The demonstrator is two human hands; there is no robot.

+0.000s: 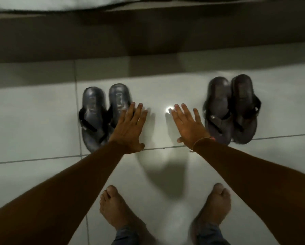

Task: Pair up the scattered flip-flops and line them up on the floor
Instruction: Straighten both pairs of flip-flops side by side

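Two pairs of flip-flops stand on the pale tiled floor, each pair side by side with heels pointing away from me. The dark blue-grey pair (98, 114) is on the left, the darker brownish pair (231, 108) on the right. My left hand (130, 128) hovers flat with fingers spread, overlapping the right edge of the blue-grey pair. My right hand (188, 126) is also flat and spread, just left of the brownish pair, with a thin band at the wrist. Neither hand holds anything.
A dark low ledge or bed base (148, 36) runs across the far side, with pale bedding (42, 4) above it. My two bare feet (116, 211) stand on the tiles near the bottom. A bright light reflection (169, 110) lies between the hands.
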